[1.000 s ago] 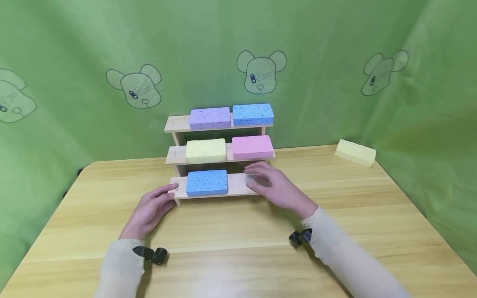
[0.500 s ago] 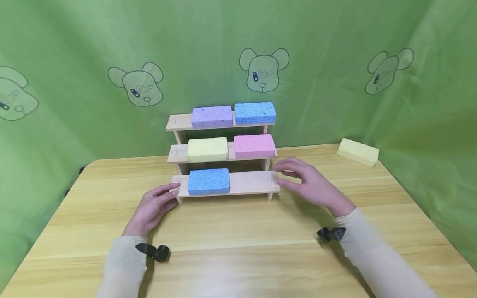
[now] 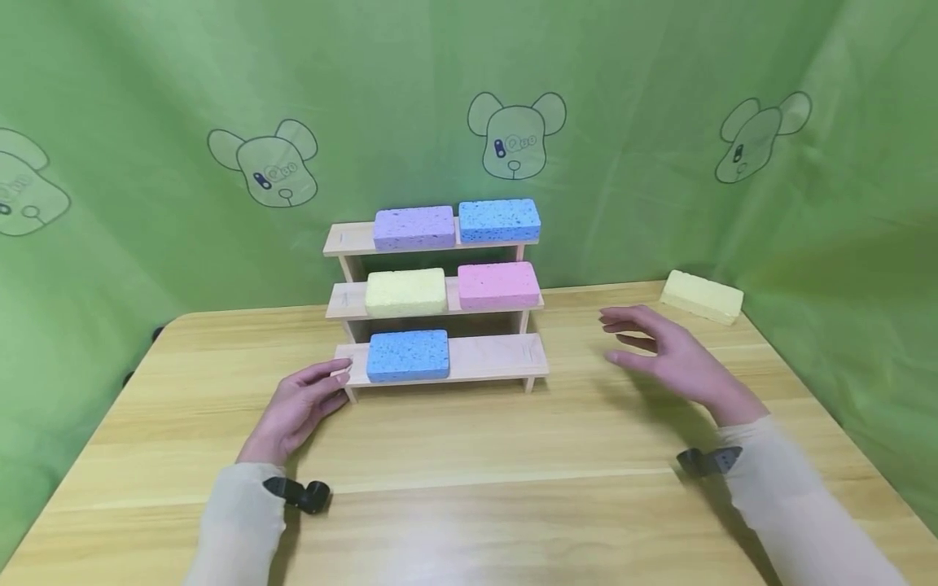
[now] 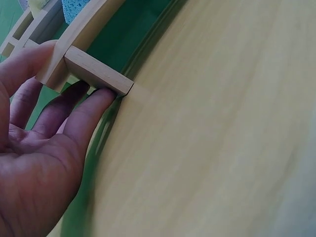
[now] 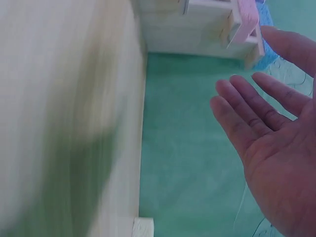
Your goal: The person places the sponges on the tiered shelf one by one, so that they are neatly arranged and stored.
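Note:
A three-tier wooden display shelf (image 3: 494, 356) stands toward the back of the table. My left hand (image 3: 296, 407) holds the left end of its lowest tier; in the left wrist view, the thumb lies over the end of the board and fingers touch the leg (image 4: 96, 71). On the lowest tier lies a blue sponge (image 3: 408, 356). A yellow sponge (image 3: 405, 293) and a pink sponge (image 3: 498, 286) sit on the middle tier, a purple sponge (image 3: 414, 228) and another blue sponge (image 3: 500, 220) on top. Right of the shelf, my right hand (image 3: 674, 358) hovers above the table, holding nothing, fingers relaxed.
Another yellow sponge (image 3: 702, 297) lies at the back right corner of the wooden table (image 3: 469, 505), close to the curtain. Green curtains (image 3: 410, 98) with bear-head drawings hang behind and at the sides.
My right hand has moved away to the right from the right end of the lowest tier, toward the yellow sponge's side. The left hand and the sponges have stayed put.

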Demonstrator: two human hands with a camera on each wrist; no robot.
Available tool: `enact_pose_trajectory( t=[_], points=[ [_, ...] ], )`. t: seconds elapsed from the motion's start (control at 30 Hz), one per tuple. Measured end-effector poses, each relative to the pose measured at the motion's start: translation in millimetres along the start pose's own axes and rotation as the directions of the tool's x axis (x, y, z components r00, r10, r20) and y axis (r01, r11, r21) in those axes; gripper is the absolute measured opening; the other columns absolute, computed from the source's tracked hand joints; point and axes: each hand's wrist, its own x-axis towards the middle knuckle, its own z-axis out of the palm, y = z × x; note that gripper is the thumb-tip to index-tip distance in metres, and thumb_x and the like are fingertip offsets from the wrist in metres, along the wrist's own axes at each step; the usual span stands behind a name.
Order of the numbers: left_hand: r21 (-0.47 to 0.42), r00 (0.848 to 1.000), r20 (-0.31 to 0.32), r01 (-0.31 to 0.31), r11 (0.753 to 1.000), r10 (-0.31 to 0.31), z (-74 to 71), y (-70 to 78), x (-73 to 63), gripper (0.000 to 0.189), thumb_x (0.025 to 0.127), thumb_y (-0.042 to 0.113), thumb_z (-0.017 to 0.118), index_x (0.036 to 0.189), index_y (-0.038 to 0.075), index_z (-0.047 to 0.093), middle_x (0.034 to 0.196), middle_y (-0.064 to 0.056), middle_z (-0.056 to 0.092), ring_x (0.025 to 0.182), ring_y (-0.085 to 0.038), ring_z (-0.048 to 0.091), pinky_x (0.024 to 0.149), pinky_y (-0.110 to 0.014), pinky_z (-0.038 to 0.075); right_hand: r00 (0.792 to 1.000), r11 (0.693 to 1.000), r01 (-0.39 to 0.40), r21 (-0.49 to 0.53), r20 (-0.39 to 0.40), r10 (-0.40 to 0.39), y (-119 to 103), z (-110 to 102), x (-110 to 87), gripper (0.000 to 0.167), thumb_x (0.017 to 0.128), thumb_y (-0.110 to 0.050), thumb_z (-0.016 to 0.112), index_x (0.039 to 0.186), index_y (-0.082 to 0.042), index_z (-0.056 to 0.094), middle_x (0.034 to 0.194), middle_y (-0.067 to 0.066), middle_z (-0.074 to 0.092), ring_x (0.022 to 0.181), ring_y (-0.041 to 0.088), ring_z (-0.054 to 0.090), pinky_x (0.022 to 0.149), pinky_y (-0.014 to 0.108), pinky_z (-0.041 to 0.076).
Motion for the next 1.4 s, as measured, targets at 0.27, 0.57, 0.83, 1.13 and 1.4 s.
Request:
enact_pose_trajectory(
  t=[0.27,0.57,0.83,1.13,1.4],
  points=[
    [-0.003,1.0,0.007,0.004,1.0,-0.004,-2.1,-1.4,-0.3,0.023,0.092,0.0,0.065,0.1,0.018,0.076,0.128,-0.007,0.054,0.104,-0.017,0.064,0.098,-0.034,0.053,0.996,0.998,-0.068,-0.016,-0.06,0.066,18,-14,-8.4,0.052,0.089,-0.009,0.073,0.136,0.0,0.052,0.135,0.012,0.051,0.127,0.028,0.046,0.108,0.018,0.037],
    [-0.013,1.0,0.021,-0.001,1.0,0.001,-3.7,-4.0,0.2,0.024,0.093,-0.001,0.064,0.1,0.019,0.076,0.123,-0.004,0.058,0.104,-0.018,0.065,0.098,-0.035,0.053,0.984,0.986,-0.151,-0.077,-0.103,0.142,37,-28,-13.8,0.057,0.089,-0.013,0.074,0.139,0.0,0.05,0.14,0.013,0.045,0.129,0.027,0.039,0.115,0.034,0.033],
    [-0.007,1.0,0.016,-0.004,1.0,0.004,-2.8,-3.4,0.0,0.024,0.093,-0.001,0.064,0.1,0.019,0.076,0.123,-0.004,0.058,0.103,-0.018,0.065,0.097,-0.035,0.053,0.966,0.973,-0.218,-0.081,-0.161,0.203,47,-49,-20.7,0.063,0.091,-0.018,0.073,0.143,0.0,0.044,0.144,0.017,0.037,0.133,0.035,0.031,0.117,0.053,0.025],
    [-0.013,1.0,0.026,0.003,1.0,-0.002,-3.1,-3.6,0.8,0.024,0.094,0.0,0.063,0.101,0.019,0.076,0.125,-0.005,0.057,0.105,-0.018,0.064,0.097,-0.036,0.053,0.941,0.956,-0.293,-0.027,-0.184,0.284,60,-70,-33.4,0.075,0.093,-0.024,0.071,0.153,-0.005,0.03,0.154,0.023,0.023,0.14,0.051,0.015,0.118,0.059,0.009],
    [0.0,1.0,0.029,0.004,1.0,-0.004,-3.6,-1.9,-0.3,0.022,0.094,0.002,0.064,0.102,0.019,0.076,0.129,-0.007,0.054,0.105,-0.017,0.064,0.098,-0.035,0.052,0.918,0.934,-0.358,-0.012,-0.187,0.35,66,-83,-37.0,0.086,0.094,-0.029,0.07,0.158,-0.013,0.015,0.161,0.02,0.01,0.139,0.053,0.014,0.115,0.062,0.015]
  ],
)
